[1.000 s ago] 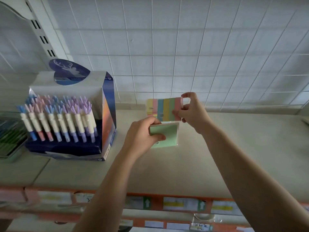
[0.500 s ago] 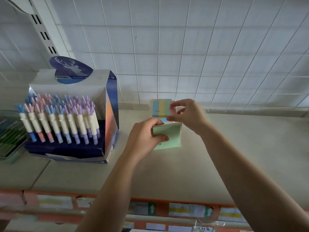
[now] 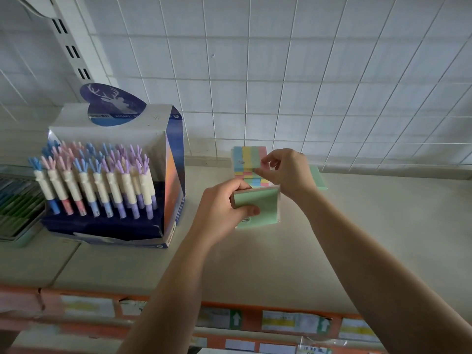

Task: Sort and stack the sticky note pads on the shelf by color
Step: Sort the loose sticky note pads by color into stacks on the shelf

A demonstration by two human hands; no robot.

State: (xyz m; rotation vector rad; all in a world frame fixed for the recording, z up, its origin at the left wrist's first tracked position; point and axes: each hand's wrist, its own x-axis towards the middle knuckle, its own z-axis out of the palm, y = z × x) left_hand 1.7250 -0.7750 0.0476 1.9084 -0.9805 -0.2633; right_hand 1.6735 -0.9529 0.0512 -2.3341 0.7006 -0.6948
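Observation:
My left hand (image 3: 224, 213) grips a wrapped green sticky note pad (image 3: 263, 208), held above the shelf (image 3: 357, 238). My right hand (image 3: 286, 172) pinches the lower right corner of a multicolour striped pad (image 3: 249, 158), which stands upright near the back wall. Under it lies another striped pad (image 3: 255, 180), partly hidden by my hands. A further green pad (image 3: 318, 178) lies on the shelf behind my right wrist, mostly covered.
A blue and white display box of antler-topped pens (image 3: 107, 180) stands on the left. A tray of coloured pens (image 3: 15, 208) sits at the far left edge. A wire grid (image 3: 306, 85) backs the shelf. Price labels (image 3: 293, 321) line the orange front rail.
My right hand has carried the striped pad back toward the wall and stood it upright over another striped pad. My left hand has stayed put with the green pad.

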